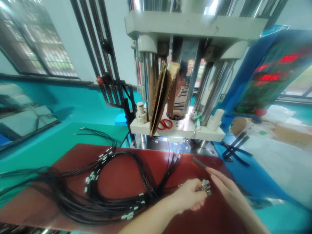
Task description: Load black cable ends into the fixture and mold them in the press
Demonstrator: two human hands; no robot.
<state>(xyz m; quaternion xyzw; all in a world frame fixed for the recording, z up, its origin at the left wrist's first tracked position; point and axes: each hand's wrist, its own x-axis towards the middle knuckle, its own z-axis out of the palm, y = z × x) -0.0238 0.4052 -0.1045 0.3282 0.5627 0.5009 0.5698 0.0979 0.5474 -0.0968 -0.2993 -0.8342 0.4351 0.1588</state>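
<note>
My left hand is closed around a small bunch of metal connectors, whose shiny ends stick out past the fingers. To its right, my right hand has its fingers long and pressed together. At their tips is a narrow grey flat bar that points away toward the press; its near end is hidden by the fingers. Black cables with white tags lie coiled on the red-brown board, left of my left hand. Thinner black leads run toward the press base.
A press with steel columns stands ahead, cardboard and red-handled scissors on its lower plate. A blue control box with red digits is at right, near a black stand. Beyond the press, a person in stripes is partly visible.
</note>
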